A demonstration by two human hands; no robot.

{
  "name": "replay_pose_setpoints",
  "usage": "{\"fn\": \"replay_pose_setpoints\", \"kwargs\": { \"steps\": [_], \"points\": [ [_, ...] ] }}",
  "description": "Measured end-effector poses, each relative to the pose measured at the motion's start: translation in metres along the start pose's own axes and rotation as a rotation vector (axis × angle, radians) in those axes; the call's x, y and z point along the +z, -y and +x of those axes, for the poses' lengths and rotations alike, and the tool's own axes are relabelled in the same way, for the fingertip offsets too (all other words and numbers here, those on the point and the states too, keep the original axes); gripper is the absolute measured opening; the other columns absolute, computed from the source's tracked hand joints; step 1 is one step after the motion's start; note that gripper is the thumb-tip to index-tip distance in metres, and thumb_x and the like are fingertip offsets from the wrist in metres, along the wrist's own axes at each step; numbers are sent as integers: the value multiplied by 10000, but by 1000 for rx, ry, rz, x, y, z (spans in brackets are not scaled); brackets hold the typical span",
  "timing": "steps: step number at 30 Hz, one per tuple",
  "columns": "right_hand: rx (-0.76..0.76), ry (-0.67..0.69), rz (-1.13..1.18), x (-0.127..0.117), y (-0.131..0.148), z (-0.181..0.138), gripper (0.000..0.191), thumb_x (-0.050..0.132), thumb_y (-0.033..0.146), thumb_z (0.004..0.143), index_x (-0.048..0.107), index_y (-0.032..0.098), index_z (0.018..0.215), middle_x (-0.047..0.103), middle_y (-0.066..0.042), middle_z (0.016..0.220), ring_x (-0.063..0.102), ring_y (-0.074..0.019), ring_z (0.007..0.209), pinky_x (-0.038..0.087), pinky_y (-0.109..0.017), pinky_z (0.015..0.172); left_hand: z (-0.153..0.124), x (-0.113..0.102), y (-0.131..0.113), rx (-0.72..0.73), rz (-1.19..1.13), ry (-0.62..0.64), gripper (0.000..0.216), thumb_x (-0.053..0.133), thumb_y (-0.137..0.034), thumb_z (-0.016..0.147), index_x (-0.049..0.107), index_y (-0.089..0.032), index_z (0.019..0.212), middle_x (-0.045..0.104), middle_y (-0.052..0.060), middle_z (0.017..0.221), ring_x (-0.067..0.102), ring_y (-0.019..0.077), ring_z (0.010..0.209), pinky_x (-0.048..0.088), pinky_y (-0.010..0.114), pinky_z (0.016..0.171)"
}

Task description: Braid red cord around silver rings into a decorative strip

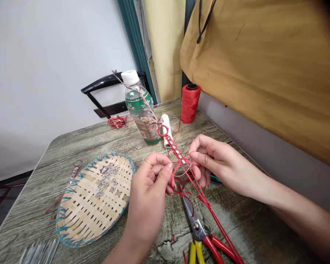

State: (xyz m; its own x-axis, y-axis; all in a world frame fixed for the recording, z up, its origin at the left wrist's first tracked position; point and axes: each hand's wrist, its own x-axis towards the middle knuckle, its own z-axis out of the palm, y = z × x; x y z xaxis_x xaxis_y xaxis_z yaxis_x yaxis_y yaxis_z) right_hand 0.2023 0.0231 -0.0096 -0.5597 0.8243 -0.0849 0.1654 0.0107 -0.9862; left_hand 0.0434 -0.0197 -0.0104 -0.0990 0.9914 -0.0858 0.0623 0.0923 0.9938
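A knotted red cord strap (176, 149) with a row of silver metal pieces stretches between my hands and the plastic bottle (139, 110), where twisted strings anchor its looped end. My left hand (154, 176) pinches a red cord strand on the strap's left side. On the right side, my right hand (209, 159) pinches another strand between thumb and forefinger. Several long red cords (209, 207) run from the strap toward the lower right. Under them lie scissors (195, 223), with red handles beside yellow ones; the blade tips are partly covered by cord.
A woven bamboo tray (85, 216) with small metal rings (107, 179) lies left. Behind stand a red thread spool (191, 104) and a white spool (167, 126). Tangled red-white string (117, 121) sits near the back edge. Thin metal strips (40, 251) lie at bottom left.
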Motion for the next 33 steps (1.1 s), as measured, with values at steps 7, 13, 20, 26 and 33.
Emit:
{"fn": "replay_pose_setpoints", "kwargs": {
  "steps": [7, 13, 20, 26, 33],
  "points": [
    [34, -90, -169, 2, 7, -7, 150, 332, 305, 925, 375, 208, 820, 437, 81, 490, 457, -50, 380, 373, -144, 390, -5, 1, 3, 31, -24, -60, 73, 513, -181, 820, 510, -214, 756, 481, -70, 521, 448, 71, 481, 393, 159, 449],
    [17, -104, -244, -1, 6, -8, 136, 337, 321, 920, 393, 217, 851, 428, 91, 451, 392, -40, 328, 309, -123, 324, -5, 1, 4, 50, -14, -91, 60, 531, -187, 809, 530, -211, 755, 507, -65, 536, 475, 69, 489, 409, 158, 464],
    [-161, -342, -388, -9, 16, -10, 95, 524, 174, 808, 497, 223, 885, 555, 43, 784, 424, -25, 466, 336, -129, 393, -9, -6, 3, 36, 48, -287, 155, 616, -223, 746, 539, -221, 881, 477, -91, 444, 450, 54, 415, 331, 138, 404],
    [54, -173, -266, -1, 24, -13, 66, 496, 189, 811, 554, 213, 832, 468, 69, 517, 426, -41, 399, 312, -128, 354, -15, 3, -5, -50, -71, -176, 145, 647, -264, 713, 542, -171, 753, 591, -51, 608, 447, 15, 337, 324, 148, 361],
    [96, 21, -24, 2, 19, -5, 118, 483, 228, 835, 560, 156, 783, 556, 27, 676, 487, -51, 545, 407, -145, 493, -8, 2, -5, -166, -173, -23, 77, 644, -204, 716, 636, -137, 753, 642, -16, 579, 563, 52, 468, 448, 131, 467]
  ]
}}
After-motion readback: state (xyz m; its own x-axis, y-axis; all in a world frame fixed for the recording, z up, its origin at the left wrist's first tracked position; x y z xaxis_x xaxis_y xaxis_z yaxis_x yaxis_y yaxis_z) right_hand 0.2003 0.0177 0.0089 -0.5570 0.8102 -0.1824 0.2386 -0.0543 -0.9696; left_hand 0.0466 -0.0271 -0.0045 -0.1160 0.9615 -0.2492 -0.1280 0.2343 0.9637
